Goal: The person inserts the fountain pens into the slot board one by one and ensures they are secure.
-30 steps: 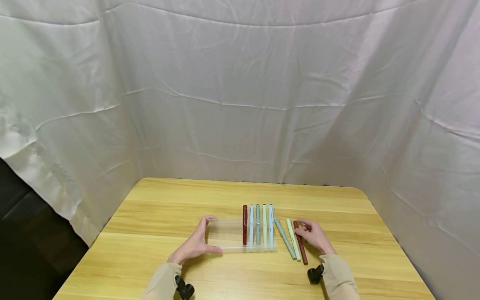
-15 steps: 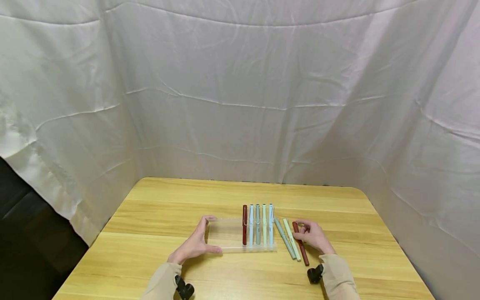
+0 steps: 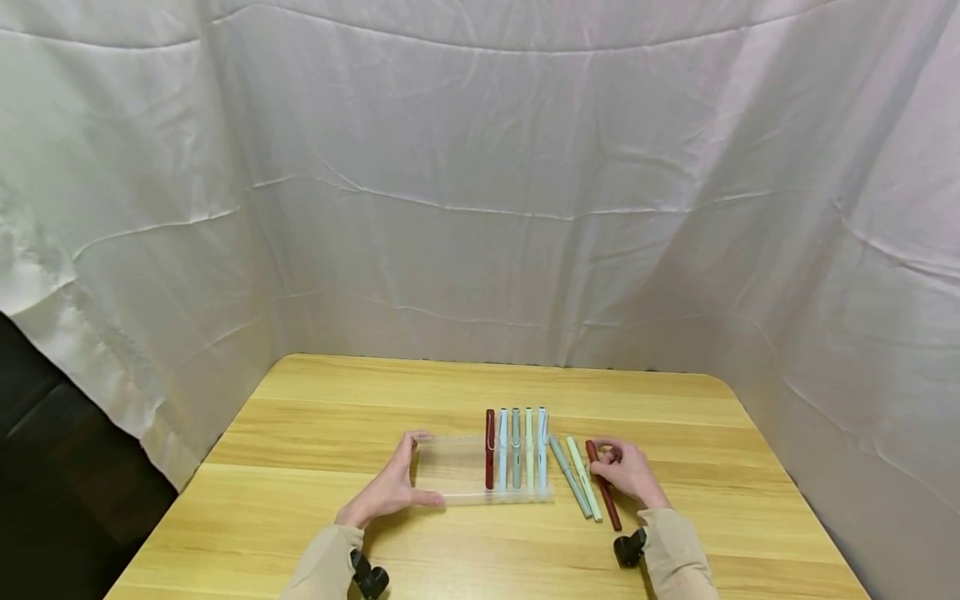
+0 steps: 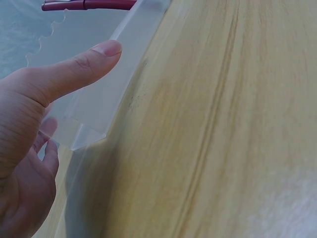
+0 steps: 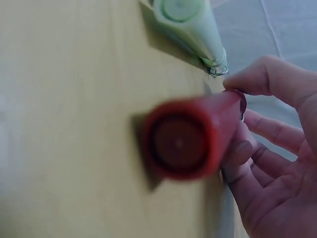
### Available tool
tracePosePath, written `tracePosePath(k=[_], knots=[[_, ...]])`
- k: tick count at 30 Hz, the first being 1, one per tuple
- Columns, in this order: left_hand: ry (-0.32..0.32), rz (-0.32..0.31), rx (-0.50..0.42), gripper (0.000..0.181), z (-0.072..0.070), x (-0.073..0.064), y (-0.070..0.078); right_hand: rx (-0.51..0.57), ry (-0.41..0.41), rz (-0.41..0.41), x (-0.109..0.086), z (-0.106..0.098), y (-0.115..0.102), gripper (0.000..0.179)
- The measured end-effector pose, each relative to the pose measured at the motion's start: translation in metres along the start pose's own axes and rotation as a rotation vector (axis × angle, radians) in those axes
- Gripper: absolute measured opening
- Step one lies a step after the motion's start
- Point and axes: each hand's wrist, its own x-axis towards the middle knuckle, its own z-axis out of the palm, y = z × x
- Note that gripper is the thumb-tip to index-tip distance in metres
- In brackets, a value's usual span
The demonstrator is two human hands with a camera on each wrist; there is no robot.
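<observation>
A clear plastic pen stand [image 3: 453, 468] lies on the table, with pens in a row on its right half. My left hand [image 3: 392, 490] grips its left end, thumb [image 4: 94, 62] on the front ledge and fingers behind. To the right of the stand, my right hand [image 3: 628, 472] pinches the upper part of a dark red pen [image 3: 606, 498] between thumb and fingers. In the right wrist view, the near end of this red pen [image 5: 188, 141] faces the camera. Left of it lie a pale green pen [image 3: 583, 479] and a grey-green pen [image 3: 570, 477], both slanted.
On the stand are a dark red pen [image 3: 490, 450], a light blue pen [image 3: 503, 450], a grey-green pen [image 3: 516, 450], a pale green pen [image 3: 529, 450] and another light blue pen [image 3: 542, 450]. A grey curtain [image 3: 480, 208] surrounds the wooden table [image 3: 315, 417].
The loose red pen has turned slightly in my right hand, its lower end moving right. The loose pale green pen's top has shifted left. My left hand and the stand have stayed still.
</observation>
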Motion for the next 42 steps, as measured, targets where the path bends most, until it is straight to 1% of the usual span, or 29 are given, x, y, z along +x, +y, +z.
tracePosePath(k=[2,6,10,13,17,23,26,30,34,37,42], knots=[[-0.001,-0.001,-0.003,0.103,0.0,0.0,0.0,0.002,0.001,0.001,-0.001,-0.001,0.0,0.047],[-0.005,-0.003,0.0,0.103,0.0,0.0,0.001,0.045,0.004,0.017,-0.003,-0.003,0.0,0.049],[-0.001,-0.001,0.002,0.104,0.0,0.0,0.001,0.116,0.01,0.04,-0.006,-0.006,-0.003,0.05],[0.0,-0.001,0.001,0.104,-0.001,0.0,0.002,0.161,0.005,0.041,-0.008,-0.008,-0.005,0.053],[-0.001,-0.003,0.005,0.104,-0.001,0.0,0.002,0.195,0.009,0.022,-0.01,-0.009,-0.009,0.056],[0.005,-0.009,0.004,0.103,-0.001,0.001,0.003,0.211,0.027,-0.006,-0.011,-0.011,-0.014,0.056],[0.007,-0.007,0.006,0.103,0.0,0.001,0.002,0.268,0.029,-0.019,-0.012,-0.011,-0.017,0.056],[0.008,-0.006,0.01,0.103,0.0,0.0,0.002,0.386,0.023,-0.026,-0.013,-0.01,-0.024,0.058],[0.01,0.001,0.019,0.103,0.0,0.001,0.001,0.477,0.009,-0.038,-0.014,-0.007,-0.03,0.061],[0.01,0.013,0.025,0.104,0.0,0.001,0.001,0.514,-0.004,-0.059,-0.015,-0.006,-0.034,0.062],[0.011,0.023,0.02,0.105,0.0,0.0,0.001,0.561,-0.003,-0.097,-0.016,-0.005,-0.04,0.062]])
